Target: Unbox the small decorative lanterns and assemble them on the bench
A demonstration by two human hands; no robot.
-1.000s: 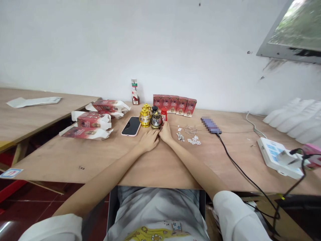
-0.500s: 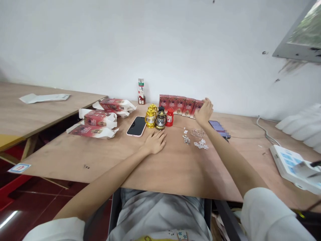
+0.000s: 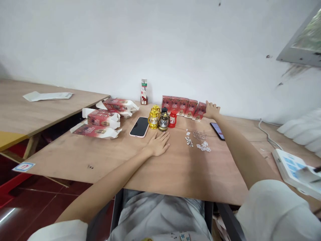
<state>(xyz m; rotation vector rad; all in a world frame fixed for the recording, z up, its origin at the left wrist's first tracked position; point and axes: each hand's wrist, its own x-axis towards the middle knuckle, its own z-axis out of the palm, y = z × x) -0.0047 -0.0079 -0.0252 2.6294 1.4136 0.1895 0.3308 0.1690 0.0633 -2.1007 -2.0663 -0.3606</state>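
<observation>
My left hand (image 3: pixel 158 144) lies flat and open on the wooden table (image 3: pixel 155 167), just in front of three small lanterns: a gold lantern (image 3: pixel 153 117), a black lantern (image 3: pixel 164 120) and a red lantern (image 3: pixel 172 119). My right hand (image 3: pixel 211 110) reaches to the far end of a row of small red boxes (image 3: pixel 184 107) by the wall and grips the rightmost red box (image 3: pixel 201 111), which leans over. Small metal and white parts (image 3: pixel 198 142) lie scattered between my arms.
A phone with a pink case (image 3: pixel 139 127) lies left of the lanterns, another phone (image 3: pixel 217 131) under my right forearm. Opened red-and-white cartons (image 3: pixel 100 122) are piled at the left. A small bottle (image 3: pixel 143 91) stands at the wall. A white device (image 3: pixel 293 169) sits at the right.
My right hand left the spot beside my left hand, swung up to the right end of the box row and took hold of the last box. The left hand stayed flat on the table.
</observation>
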